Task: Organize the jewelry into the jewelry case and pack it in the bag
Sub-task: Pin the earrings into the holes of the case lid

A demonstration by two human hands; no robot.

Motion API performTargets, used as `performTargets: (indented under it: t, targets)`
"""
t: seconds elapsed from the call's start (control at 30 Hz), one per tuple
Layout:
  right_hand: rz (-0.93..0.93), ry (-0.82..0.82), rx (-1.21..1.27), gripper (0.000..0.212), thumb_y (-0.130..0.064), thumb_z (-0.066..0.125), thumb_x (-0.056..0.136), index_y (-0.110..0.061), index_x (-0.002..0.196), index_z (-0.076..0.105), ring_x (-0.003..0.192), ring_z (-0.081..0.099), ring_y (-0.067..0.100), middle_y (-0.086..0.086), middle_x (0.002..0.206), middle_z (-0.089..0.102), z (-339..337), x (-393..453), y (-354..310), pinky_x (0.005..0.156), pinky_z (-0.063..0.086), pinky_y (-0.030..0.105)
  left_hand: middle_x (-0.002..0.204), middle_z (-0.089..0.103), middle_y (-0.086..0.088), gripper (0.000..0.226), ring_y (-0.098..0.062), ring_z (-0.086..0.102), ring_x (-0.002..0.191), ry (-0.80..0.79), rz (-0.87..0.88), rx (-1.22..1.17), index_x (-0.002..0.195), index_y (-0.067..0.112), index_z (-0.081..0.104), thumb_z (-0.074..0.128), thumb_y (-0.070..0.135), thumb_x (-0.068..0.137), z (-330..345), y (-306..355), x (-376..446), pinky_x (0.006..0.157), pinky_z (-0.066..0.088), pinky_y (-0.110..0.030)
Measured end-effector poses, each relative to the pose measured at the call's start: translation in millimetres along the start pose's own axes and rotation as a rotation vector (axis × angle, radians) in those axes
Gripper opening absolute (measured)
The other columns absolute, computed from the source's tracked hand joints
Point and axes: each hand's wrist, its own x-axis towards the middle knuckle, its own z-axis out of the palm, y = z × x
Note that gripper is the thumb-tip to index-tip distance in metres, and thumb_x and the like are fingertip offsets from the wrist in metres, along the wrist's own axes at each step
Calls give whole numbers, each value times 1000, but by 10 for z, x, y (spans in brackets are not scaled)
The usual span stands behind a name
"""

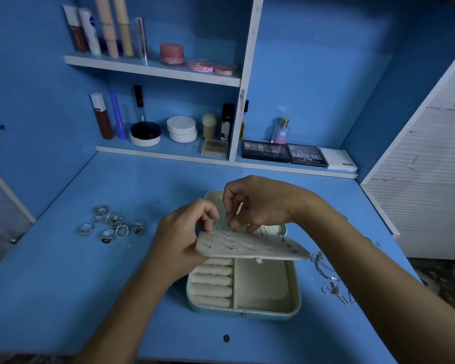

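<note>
A: Where's the jewelry now?

B: Split three ways. The case lies open on the tabletop. The rings sit in a loose heap well to its left, and the chains trail just off its right edge. Several studs already stand in the panel, the padded flap held up over the tray

A: How will that flap handle?

B: Light and soft, I'd say, with some flex, so it wants support from beneath while a post is pushed through. The studs look tiny, hard and slick, easy to drop; best pinched by the head or the post, never loosely

A: And the hands?

B: The left hand props the panel by its left end, thumb on top and fingers curled round the edge. The right hand arches over from above, wrist high, fingertips drawn narrow and pointing down at the panel's far edge. It seems to pinch a stud or its backing, though the piece is too small to make out

A: The rings next?

B: Probably; the rolls in the tray's left half are bare, and a ring should slip between them easily. The chains will tangle if scooped
</note>
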Motion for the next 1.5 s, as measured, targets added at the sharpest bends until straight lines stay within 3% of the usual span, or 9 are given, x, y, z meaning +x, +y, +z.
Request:
performTargets:
  t: [0.47, 0.6, 0.8, 0.93, 1.13, 1.5]
  targets:
    - [0, 3, 20, 21, 3, 74, 83, -12, 91, 61, 75, 69, 13, 1, 82, 73, -1, -32, -1, 67, 59, 25, 72, 54, 13, 45, 6, 50, 69, 0, 6, 9, 90, 17, 58, 69, -6, 54, 3, 2, 0, 61, 34, -5]
    - [2, 3, -44, 22, 2, 73, 83, -15, 88, 60, 74, 69, 10, -3, 80, 73, 6, -13, -29, 64, 57, 22, 72, 54, 15, 41, 0, 52, 70, 25, 3, -10, 91, 20, 57, 61, 0, 55, 10, -10, -2, 63, 35, -7]
    - [-19, -5, -229, 24, 0, 72, 81, -20, 83, 59, 73, 70, 8, -9, 78, 73, -14, 2, -144, 62, 59, 23, 73, 54, 16, 47, 1, 52, 70, 5, 13, 23, 90, 20, 56, 70, -6, 53, 12, -35, -4, 61, 35, -9]
    - [-19, -30, -323, 26, -2, 73, 79, -24, 80, 59, 66, 69, 6, -13, 77, 72, 4, 66, -199, 55, 51, 17, 72, 54, 16, 45, 3, 51, 69, 10, 15, 15, 89, 21, 56, 70, -5, 54, 6, -15, -8, 60, 35, -9]
    - [6, -69, -237, 22, -4, 75, 83, -19, 86, 59, 80, 72, 17, -5, 84, 74, -3, 73, -155, 68, 62, 30, 72, 54, 16, 47, 4, 51, 71, 4, 17, 32, 88, 18, 57, 73, -8, 52, 11, -21, -11, 62, 35, -6]
    - [-5, -75, -163, 23, -1, 66, 86, -21, 88, 55, 86, 71, 22, -5, 84, 71, -4, 69, -98, 68, 62, 30, 71, 55, 15, 39, 4, 51, 70, 24, -2, 18, 86, 16, 57, 68, -4, 55, 15, -3, -9, 61, 35, -7]
